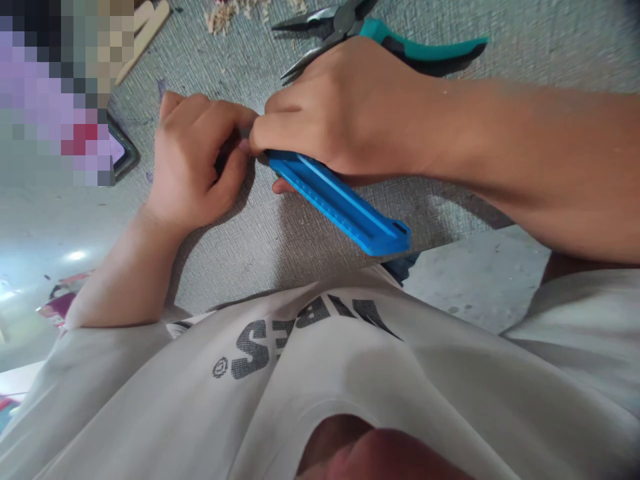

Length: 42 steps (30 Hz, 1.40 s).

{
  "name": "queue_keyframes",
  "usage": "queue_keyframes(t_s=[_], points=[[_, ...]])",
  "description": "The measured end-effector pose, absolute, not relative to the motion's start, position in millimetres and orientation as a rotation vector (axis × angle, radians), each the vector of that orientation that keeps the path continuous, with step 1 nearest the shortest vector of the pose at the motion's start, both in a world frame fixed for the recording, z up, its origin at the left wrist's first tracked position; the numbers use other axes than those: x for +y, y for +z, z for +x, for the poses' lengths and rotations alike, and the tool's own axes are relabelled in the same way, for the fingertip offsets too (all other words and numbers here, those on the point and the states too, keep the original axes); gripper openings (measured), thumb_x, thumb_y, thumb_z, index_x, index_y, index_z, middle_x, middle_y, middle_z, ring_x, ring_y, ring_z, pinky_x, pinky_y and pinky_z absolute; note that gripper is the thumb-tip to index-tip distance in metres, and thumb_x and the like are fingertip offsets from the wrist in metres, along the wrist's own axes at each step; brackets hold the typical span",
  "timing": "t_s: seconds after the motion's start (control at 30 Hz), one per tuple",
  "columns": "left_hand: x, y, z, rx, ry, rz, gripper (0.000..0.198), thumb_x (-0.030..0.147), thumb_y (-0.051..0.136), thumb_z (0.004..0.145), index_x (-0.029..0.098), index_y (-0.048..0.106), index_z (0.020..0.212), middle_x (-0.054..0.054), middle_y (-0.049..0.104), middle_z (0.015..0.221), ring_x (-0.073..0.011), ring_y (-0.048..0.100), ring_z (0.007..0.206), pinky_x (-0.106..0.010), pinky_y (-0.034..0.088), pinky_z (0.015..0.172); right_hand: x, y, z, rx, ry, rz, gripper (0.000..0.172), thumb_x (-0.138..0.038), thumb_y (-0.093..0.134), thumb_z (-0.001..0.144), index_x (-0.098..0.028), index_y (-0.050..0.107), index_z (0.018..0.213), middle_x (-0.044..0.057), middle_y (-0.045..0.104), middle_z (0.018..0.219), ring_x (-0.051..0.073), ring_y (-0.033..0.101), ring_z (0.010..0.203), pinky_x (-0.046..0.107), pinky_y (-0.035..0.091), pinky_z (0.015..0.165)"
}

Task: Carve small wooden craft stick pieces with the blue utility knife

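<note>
A blue utility knife (340, 207) is gripped in my right hand (330, 113), its handle slanting down to the right beneath the palm. The knife's front end is hidden by my fingers. My left hand (195, 153) is closed, thumb and forefinger pinched together and meeting the fingertips of the right hand. What sits in that pinch is too small and covered to make out. Just beyond the right hand's knuckles lie needle-nose pliers (425, 53) with teal and black handles, their jaws spread.
Pale wood shavings (227, 15) are scattered at the far edge of the grey textured table surface (235, 257). Wooden craft sticks (145, 40) lie at the upper left, beside a dark-edged device (123, 150) that is partly pixelated. My shirt (320, 373) is close to the table's near edge.
</note>
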<state>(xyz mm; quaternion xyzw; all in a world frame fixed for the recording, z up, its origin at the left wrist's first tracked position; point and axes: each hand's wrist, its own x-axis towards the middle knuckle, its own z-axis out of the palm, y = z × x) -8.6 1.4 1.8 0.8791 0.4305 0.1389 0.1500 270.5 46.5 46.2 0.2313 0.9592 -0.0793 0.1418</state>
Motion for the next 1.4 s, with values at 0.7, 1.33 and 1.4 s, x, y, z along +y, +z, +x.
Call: queue_keyframes(t_s=[0.7, 1.33, 1.4], points=[[2.0, -0.2, -8.7, 1.232, 0.397, 2.483, 0.063, 0.067, 0.036, 0.125, 0.023, 0.079, 0.140, -0.006, 0.076, 0.108, -0.0199, 0.080, 0.117, -0.052, 0.060, 0.118, 45.2, 45.5, 272.3, 2.788, -0.247, 0.664, 0.082, -0.081, 0.024, 0.125, -0.023, 0.057, 0.172, 0.008, 0.078, 0.137, 0.042, 0.087, 0.132, 0.049, 0.068, 0.094], [2.9, -5.7, -12.2, 1.275, 0.431, 2.456, 0.072, 0.079, 0.036, 0.122, 0.024, 0.082, 0.133, -0.005, 0.074, 0.102, -0.0189, 0.077, 0.113, -0.050, 0.059, 0.114, 45.7, 40.1, 275.4, 2.925, -0.208, 0.645, 0.076, -0.080, 0.028, 0.125, -0.022, 0.064, 0.157, 0.005, 0.079, 0.126, 0.035, 0.089, 0.115, 0.043, 0.063, 0.087], [2.9, -7.0, -12.4, 1.280, 0.442, 2.449, 0.070, 0.077, 0.038, 0.122, 0.025, 0.082, 0.134, -0.005, 0.076, 0.103, -0.0182, 0.076, 0.112, -0.049, 0.058, 0.114, 46.4, 38.7, 276.2, 2.908, -0.235, 0.653, 0.077, -0.083, 0.034, 0.124, -0.022, 0.063, 0.160, 0.006, 0.080, 0.130, 0.036, 0.088, 0.119, 0.044, 0.063, 0.089]])
